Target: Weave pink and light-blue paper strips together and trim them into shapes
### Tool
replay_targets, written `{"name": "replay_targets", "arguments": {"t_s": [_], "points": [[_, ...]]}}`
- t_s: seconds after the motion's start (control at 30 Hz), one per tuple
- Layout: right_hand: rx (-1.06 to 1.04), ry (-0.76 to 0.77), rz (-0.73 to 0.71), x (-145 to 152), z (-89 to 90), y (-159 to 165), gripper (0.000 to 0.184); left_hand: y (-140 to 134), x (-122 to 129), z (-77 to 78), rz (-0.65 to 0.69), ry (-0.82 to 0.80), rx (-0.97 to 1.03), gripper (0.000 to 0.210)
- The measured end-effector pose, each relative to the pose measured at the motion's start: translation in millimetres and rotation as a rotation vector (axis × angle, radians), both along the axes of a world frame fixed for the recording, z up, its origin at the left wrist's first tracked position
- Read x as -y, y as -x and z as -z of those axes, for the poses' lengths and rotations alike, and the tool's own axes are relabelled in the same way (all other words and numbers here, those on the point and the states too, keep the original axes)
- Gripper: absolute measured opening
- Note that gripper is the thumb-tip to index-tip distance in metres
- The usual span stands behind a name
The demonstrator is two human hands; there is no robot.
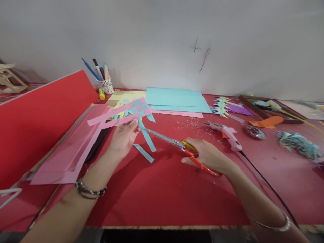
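Note:
Pinched in my left hand (126,136) is a woven piece of pink and light-blue paper strips (139,107), with loose pink ends reaching left and blue ends hanging down. My right hand (206,153) grips a pair of scissors (174,142) with orange and yellow handles. The scissor blades point left, their tips by a blue strip (149,139) just beside my left fingers. Whether the blades touch that strip I cannot tell. Below it a cut-off blue strip (143,153) lies on the red table (157,195).
Pink sheets (63,148) and a red board (45,118) stand at left. Behind are blue sheets (174,101) and a pen cup (106,86). At right lie a corded pink glue gun (225,132), a tape dispenser (255,132) and a bundle of paper shreds (298,143).

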State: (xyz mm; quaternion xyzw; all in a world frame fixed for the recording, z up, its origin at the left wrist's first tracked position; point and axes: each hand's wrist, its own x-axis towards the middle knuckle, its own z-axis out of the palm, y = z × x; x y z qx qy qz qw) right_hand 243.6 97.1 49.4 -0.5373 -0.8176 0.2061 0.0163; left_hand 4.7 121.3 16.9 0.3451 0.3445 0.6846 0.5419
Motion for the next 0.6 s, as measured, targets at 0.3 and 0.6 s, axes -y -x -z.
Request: {"name": "replay_targets", "arguments": {"t_s": [0.3,0.6], "points": [[-0.020,-0.030,-0.040,-1.6,1.5,-0.6,0.031,-1.4,-2.2,3.0,0.006,0.012,-0.011,0.019],[-0.011,-0.014,-0.032,-1.4,0.8,-0.8,0.032,0.1,-2.3,5.3,0.025,-0.013,-0.007,0.019]]}}
